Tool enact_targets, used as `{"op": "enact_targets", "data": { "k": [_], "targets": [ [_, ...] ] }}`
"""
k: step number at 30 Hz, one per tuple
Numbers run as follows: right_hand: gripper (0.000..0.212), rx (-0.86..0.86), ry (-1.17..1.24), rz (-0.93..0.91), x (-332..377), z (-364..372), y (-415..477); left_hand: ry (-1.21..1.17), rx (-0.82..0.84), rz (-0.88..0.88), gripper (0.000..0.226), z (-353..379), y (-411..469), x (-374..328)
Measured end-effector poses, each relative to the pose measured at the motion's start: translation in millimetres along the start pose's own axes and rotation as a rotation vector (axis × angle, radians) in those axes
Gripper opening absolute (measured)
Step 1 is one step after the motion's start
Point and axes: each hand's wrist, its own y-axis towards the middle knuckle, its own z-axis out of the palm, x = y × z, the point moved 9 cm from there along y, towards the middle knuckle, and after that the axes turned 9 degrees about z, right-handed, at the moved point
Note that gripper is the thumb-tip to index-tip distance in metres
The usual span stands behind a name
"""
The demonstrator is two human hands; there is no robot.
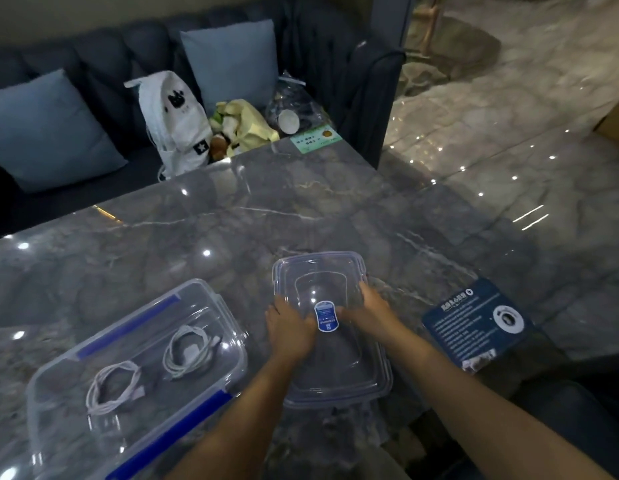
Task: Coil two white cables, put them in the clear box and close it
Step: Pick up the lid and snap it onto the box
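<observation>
The clear box (pixel 211 306) with blue clips lies open on the grey marble table, left of centre. Two coiled white cables rest inside it: one cable (pixel 112 388) toward the near left, the other cable (pixel 188 349) toward the far right. To the right lies the clear lid (pixel 335 375), with a blue and white sticker (pixel 326 316) on it. My left hand (pixel 290 329) grips the lid's left side beside the sticker. My right hand (pixel 372 311) holds the lid's right side, fingers over its raised centre.
A dark blue printed card (pixel 474 323) lies on the table (pixel 232 220) right of the lid. At the table's far edge sit a white bag (pixel 178 123), plush toys (pixel 239 126), a plastic bag (pixel 294 109) and a green card (pixel 315 138). A dark sofa with blue cushions (pixel 45 133) stands behind.
</observation>
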Motion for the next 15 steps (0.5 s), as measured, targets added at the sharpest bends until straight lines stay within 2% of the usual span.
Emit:
{"op": "enact_targets", "data": {
  "k": [3, 6, 9, 12, 15],
  "targets": [
    [0.049, 0.008, 0.18, -0.001, 1, -2, 0, -0.163, -0.106, -0.13, 0.049, -15, 9, 7],
    [0.058, -0.03, 0.273, 0.018, -3, -9, 2, -0.379, -0.1, -0.233, 0.035, -18, 15, 18],
    [0.052, 0.008, 0.394, -0.01, 4, -13, 3, -0.604, -0.063, -0.226, 0.015, -20, 15, 13],
    [0.043, -0.015, 0.41, -0.078, 23, -28, 3, -0.655, -0.035, -0.137, 0.021, -33, 19, -1],
    [0.035, -0.033, 0.376, -0.177, 54, -41, -2, -0.75, -0.08, -0.081, 0.018, -59, 24, -12]
  ]
}}
